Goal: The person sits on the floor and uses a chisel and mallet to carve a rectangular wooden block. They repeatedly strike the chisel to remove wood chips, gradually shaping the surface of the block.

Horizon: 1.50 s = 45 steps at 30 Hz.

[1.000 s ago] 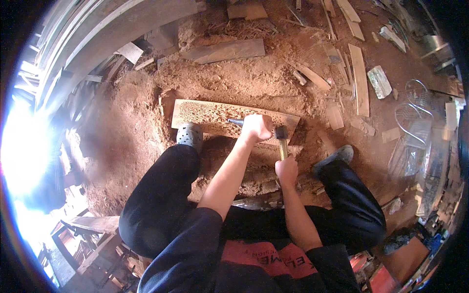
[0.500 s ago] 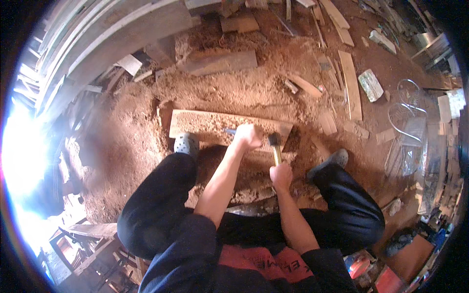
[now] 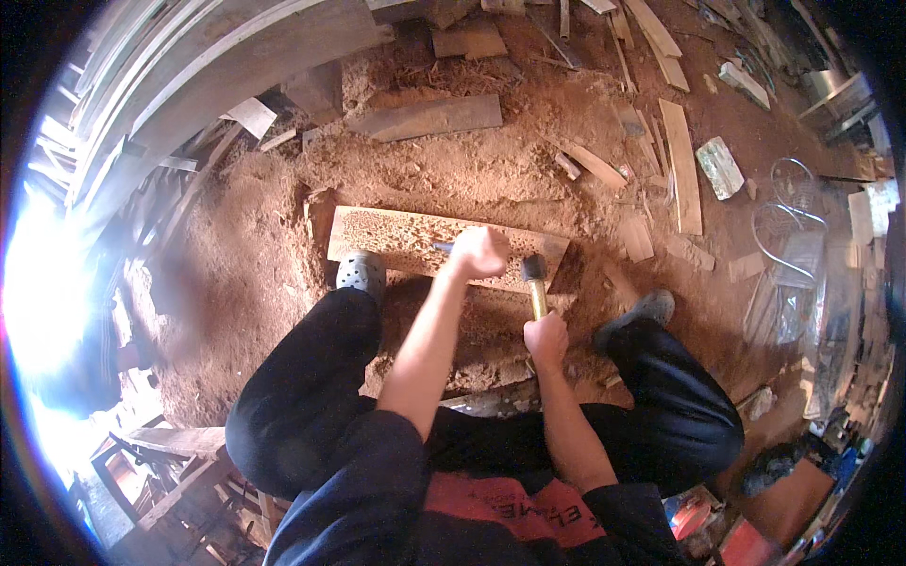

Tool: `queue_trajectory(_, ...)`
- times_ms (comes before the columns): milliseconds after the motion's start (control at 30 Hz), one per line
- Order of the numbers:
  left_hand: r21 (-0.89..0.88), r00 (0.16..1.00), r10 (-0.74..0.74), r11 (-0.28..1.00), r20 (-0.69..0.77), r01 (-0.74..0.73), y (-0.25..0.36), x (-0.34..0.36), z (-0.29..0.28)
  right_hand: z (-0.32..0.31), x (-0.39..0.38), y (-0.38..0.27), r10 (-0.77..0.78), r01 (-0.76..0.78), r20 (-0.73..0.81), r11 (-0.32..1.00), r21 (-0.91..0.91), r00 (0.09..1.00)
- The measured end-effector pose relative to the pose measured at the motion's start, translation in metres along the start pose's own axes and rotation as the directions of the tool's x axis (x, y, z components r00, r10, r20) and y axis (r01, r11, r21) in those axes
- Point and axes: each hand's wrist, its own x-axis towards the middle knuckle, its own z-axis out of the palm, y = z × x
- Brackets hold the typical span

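Observation:
A long, light wooden board (image 3: 373, 226) lies crosswise on the ground, its surface densely pitted, with my left foot in a grey holed clog (image 3: 361, 274) against its near left side. My left hand (image 3: 479, 253) is closed over a dark chisel-like tool (image 3: 442, 247), whose shaft shows to the left above the board. Just right of it, the dark head of a mallet (image 3: 533, 267) is over the board's right half; my right hand (image 3: 545, 335) grips its yellowish handle.
Loose planks (image 3: 679, 165), a pale block (image 3: 719, 168) and wood scraps are strewn over the reddish, shaving-covered ground (image 3: 236, 226). Long boards (image 3: 217, 52) are piled at the upper left. Bent metal wire items (image 3: 793, 241) stand at the right. My other clogged foot (image 3: 649, 309) is right of the board.
The whole view has shifted slightly, so board, feet and hands appear a little lower than a second ago. Both hands keep their grips, with little movement relative to the board.

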Motion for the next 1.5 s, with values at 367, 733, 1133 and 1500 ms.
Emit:
queue_trajectory(367,-0.040,0.908,-0.059,0.998,-0.415,0.047,0.020,-0.005,0.044,-0.002,-0.001,0.002,-0.004,0.004,-0.016,0.999,0.041,1.000)
queue_trajectory(733,-0.152,0.831,-0.092,0.988,-0.549,0.009,0.071,-0.027,0.049,0.013,0.004,0.009,-0.107,0.107,-0.037,0.994,0.014,0.994)
queue_trajectory(1133,0.124,0.834,0.313,0.949,-0.453,-0.289,0.106,-0.017,-0.010,0.001,0.000,0.002,0.026,-0.027,0.014,0.999,0.018,1.000)
queue_trajectory(1500,0.285,0.839,0.222,0.955,-0.497,-0.084,-0.018,-0.007,0.046,-0.012,-0.005,0.000,0.061,-0.071,0.069,0.987,0.142,0.996)
